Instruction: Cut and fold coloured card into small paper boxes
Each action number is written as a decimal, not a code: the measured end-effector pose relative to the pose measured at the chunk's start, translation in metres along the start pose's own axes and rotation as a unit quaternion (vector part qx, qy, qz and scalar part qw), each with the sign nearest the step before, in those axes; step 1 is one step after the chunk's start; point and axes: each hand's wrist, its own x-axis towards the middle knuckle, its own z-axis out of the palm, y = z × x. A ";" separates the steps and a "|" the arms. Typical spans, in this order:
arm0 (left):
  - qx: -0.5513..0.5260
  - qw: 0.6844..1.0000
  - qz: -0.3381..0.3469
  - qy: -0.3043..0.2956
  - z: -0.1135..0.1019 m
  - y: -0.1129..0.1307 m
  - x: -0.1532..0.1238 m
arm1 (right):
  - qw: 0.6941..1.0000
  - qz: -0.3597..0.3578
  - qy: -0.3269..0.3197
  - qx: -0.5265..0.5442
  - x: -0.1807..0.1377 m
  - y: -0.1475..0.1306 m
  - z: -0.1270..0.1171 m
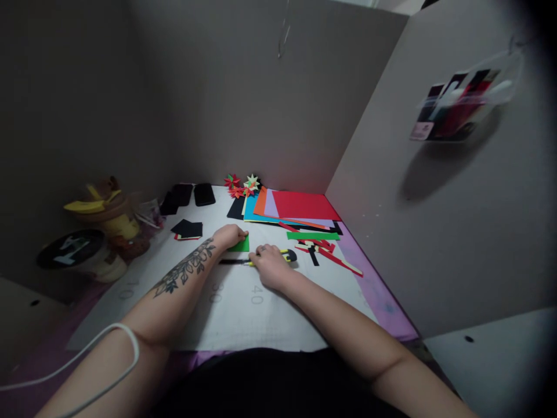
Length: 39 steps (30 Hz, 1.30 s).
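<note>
At mid-table, your right hand holds the cutter, long axis roughly parallel to the near edge; the green paper lies leftward, touched by your nearer left hand (pinched or pressed: cannot tell).

grey back wall | grey right wall, soft dark shadow on it | purple tabletop | dim light

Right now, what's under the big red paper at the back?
Purple paper, orange paper, blue paper and black paper stick out from under the red paper. Their middles are covered, so I can't tell what else hides there.
</note>
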 end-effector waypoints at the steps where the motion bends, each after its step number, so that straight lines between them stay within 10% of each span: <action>1: -0.001 1.000 -0.001 -0.002 0.000 0.001 -0.001 | 1.000 -0.021 0.000 0.002 -0.001 -0.003 0.000; 9: -0.038 0.999 0.030 -0.009 -0.003 -0.012 -0.005 | 0.996 -0.076 0.028 0.048 -0.012 0.015 -0.001; 16: -0.159 0.983 0.035 0.088 0.007 -0.035 -0.016 | 0.966 0.242 0.077 0.037 -0.033 0.135 0.005; 20: -0.082 0.996 0.000 0.047 -0.002 -0.028 -0.026 | 0.952 0.302 0.047 0.026 -0.036 0.164 0.022; 26: -0.067 0.994 -0.057 -0.060 -0.010 -0.023 -0.028 | 0.957 0.214 0.182 0.077 -0.025 0.130 0.023; 32: -0.096 0.995 -0.007 -0.003 -0.007 -0.021 -0.033 | 0.941 0.065 0.210 0.257 0.001 0.082 0.029; 39: -0.288 0.947 0.080 0.118 -0.008 0.007 -0.043 | 0.750 0.093 0.194 0.626 0.037 0.040 0.036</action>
